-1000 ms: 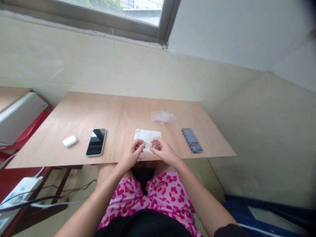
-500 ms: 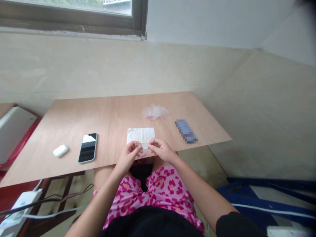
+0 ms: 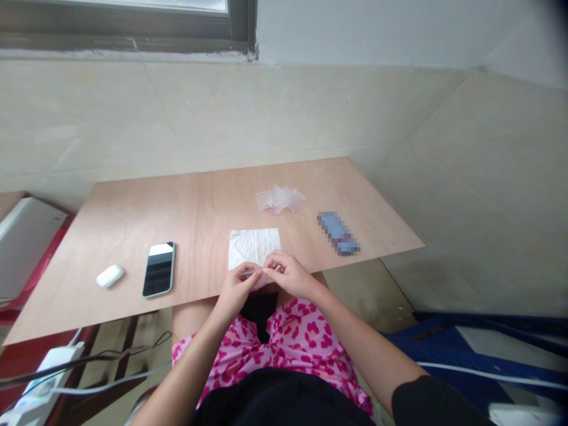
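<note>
Watching the head cam: both hands meet at the near table edge, and what they pinch is tiny. It's a thin clear strip or small bag edge (image 3: pixel 257 271), too small for me to name for sure. Left hand (image 3: pixel 236 288) has thumb and forefinger closed on its left end; right hand (image 3: pixel 288 274) has fingertips pinched on the right end. The other fingers are curled in, and the palms are hidden from me. The strip hangs just over the near edge of the white tissue (image 3: pixel 254 245), maybe touching it, can't tell.

1 blue flat item (image 3: pixel 338 232) to the right is pixelated, so no ID. The window frame (image 3: pixel 133 23) is cut off at the top, and the white box (image 3: pixel 24 236) is cut off at the left.

Around them: wooden tabletop (image 3: pixel 199 201), and beyond the tissue a clump of clear little bags with pink bits (image 3: pixel 279 199), well apart from the hands. Count of bags is unclear, approx. several. Left side has 1 smartphone (image 3: pixel 158 268), screen up, and 1 white earbud case (image 3: pixel 110 276) just beside it, not touching.

Below the table: pink patterned shorts (image 3: pixel 293 343), cables and 1 white power strip (image 3: pixel 39 384) at bottom left. Nothing stands between the hands and the tissue.
</note>
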Tool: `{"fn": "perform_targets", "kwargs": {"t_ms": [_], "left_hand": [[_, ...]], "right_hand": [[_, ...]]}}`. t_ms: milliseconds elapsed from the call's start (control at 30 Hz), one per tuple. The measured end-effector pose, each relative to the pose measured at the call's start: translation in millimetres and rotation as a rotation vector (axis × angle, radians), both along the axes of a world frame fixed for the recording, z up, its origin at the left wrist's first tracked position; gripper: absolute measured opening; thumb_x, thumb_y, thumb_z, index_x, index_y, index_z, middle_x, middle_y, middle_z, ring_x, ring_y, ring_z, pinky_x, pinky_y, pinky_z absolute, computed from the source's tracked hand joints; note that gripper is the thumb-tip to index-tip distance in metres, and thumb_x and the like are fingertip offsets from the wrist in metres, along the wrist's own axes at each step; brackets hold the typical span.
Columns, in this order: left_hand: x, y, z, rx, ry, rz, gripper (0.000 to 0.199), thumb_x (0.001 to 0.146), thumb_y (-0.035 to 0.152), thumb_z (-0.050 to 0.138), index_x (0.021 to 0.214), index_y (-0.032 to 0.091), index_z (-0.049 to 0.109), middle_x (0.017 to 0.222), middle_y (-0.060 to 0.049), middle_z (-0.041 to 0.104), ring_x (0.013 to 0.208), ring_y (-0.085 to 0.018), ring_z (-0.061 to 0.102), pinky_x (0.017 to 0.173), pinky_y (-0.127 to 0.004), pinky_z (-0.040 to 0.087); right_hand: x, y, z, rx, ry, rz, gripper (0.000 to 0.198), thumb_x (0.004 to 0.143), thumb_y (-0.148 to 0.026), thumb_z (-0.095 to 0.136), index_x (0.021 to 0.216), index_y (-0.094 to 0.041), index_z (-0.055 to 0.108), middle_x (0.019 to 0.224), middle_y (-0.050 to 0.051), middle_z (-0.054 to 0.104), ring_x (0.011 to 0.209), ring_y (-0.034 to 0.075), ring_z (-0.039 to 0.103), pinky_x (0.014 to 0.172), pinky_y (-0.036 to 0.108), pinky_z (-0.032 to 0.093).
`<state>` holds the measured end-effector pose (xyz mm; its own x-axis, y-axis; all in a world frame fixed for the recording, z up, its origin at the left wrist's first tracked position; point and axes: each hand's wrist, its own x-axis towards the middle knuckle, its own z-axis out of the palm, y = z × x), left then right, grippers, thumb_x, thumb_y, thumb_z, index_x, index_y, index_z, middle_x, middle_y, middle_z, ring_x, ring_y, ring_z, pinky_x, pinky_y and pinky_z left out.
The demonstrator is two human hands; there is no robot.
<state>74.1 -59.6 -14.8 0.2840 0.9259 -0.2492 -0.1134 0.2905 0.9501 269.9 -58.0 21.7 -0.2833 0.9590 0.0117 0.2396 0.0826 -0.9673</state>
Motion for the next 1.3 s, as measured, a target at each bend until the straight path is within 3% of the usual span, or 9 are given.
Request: {"fn": "perform_targets", "kwargs": {"t_ms": [333, 733, 1300], "left_hand": [[-1.0, 0.8, 5.5, 0.065, 0.064, -0.011, 0.034, 0.086, 0.049, 0.080, 0.088, 0.017, 0.071, 0.082, -0.004, 0.071, 0.077, -0.019, 0.068, 0.073, -0.028, 0.052], [-0.7, 0.6, 14.3, 0.111, 0.102, -0.035, 0.032, 0.089, 0.049, 0.077, 0.087, 0.017, 0.071, 0.080, -0.003, 0.070, 0.076, -0.019, 0.066, 0.075, -0.028, 0.051], [-2.2, 0.3, 9.0, 0.128, 0.127, -0.034, 0.028, 0.088, 0.045, 0.077, 0.086, 0.018, 0.072, 0.084, -0.004, 0.072, 0.082, -0.020, 0.067, 0.080, -0.030, 0.051]], "right_hand": [[-1.7, -2.6, -3.0, -0.029, 0.009, -0.005, 0.010, 0.093, -0.025, 0.067, 0.086, -0.019, 0.068, 0.096, 0.003, 0.061, 0.074, 0.013, 0.061, 0.062, 0.023, 0.047], [-4.8, -4.4, 3.3, -0.070, 0.042, -0.020, 0.004, 0.091, -0.024, 0.066, 0.090, -0.020, 0.066, 0.097, 0.004, 0.064, 0.081, 0.016, 0.064, 0.067, 0.025, 0.051], [-5.4, -5.2, 3.1, -0.031, 0.034, -0.019, 0.004, 0.090, -0.022, 0.065, 0.088, -0.020, 0.068, 0.096, 0.003, 0.065, 0.079, 0.015, 0.063, 0.067, 0.024, 0.049]]}}
